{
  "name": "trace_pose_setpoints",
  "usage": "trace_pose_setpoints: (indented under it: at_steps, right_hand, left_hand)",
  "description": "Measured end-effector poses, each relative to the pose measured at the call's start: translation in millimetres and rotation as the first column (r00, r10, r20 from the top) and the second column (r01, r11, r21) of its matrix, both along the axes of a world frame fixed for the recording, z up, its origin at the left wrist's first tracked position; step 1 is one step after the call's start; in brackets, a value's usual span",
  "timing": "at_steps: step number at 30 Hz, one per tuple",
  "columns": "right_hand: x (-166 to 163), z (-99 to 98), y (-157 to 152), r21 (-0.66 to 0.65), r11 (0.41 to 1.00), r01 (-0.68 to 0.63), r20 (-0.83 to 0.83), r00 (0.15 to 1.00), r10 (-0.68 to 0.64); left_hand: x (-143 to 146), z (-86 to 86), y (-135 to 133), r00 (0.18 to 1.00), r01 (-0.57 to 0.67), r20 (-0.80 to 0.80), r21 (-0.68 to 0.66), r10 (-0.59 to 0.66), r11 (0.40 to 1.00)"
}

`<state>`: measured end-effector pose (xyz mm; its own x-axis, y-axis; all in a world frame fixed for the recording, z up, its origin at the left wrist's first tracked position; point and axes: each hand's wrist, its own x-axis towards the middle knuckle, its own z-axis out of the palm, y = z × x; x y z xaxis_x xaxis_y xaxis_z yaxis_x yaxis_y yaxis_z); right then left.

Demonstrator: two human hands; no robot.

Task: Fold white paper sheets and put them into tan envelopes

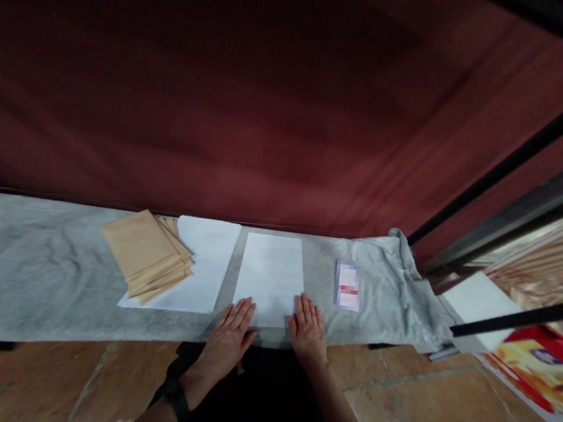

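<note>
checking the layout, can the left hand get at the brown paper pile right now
Probably yes: the left hand rests at the edge of the white sheet, with nothing upright between it and the brown paper pile, lying uncovered to the left.

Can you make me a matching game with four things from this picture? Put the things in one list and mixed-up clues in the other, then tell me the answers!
Things:
1. brown paper stack
2. single white sheet
3. dark wristband
4. grey cloth

Clues:
A. around the left wrist
B. bunched up at its right end
C. lying partly on other white paper
D. has the left hand and right hand at its near corners

Right pairs: 1-C, 2-D, 3-A, 4-B.
</note>
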<state>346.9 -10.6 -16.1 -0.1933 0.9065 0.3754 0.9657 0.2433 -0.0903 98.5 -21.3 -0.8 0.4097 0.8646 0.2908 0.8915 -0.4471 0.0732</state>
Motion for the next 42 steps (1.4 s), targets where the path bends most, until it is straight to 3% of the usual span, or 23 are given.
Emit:
trace_pose_setpoints:
  at_steps: [6,13,17,29,36,42]
  right_hand:
    - [1,-0.1,0,0.023,1.000,-0.009,-0.010,1.000,0.009]
    - [0,-0.8,0,0.038,0.999,-0.015,-0.031,0.999,0.017]
    - [1,-2.6,-1,0.047,0.999,-0.023,-0.065,0.998,0.026]
    - [3,0.7,7,-0.050,0.997,-0.065,-0.208,0.977,0.053]
    - [40,7.6,12,-0.149,0.947,-0.284,-0.334,0.916,0.222]
    - [55,15.8,10,-0.176,0.902,-0.394,-0.366,0.877,0.312]
  left_hand:
    - [-2,4.4,7,0.998,0.014,-0.059,-0.064,-0.017,0.998]
    - [14,34.4,12,0.982,-0.052,-0.186,-0.284,-0.002,0.958]
    - [17,40.9,14,0.970,-0.066,-0.244,-0.331,-0.018,0.941]
    - [3,35.0,15,0.974,-0.005,-0.222,-0.232,-0.048,0.973]
    - [-10,26.1,8,0.982,0.026,-0.183,-0.125,-0.049,0.992]
    - [-6,31.6,-1,0.971,0.068,-0.226,-0.049,-0.077,0.997]
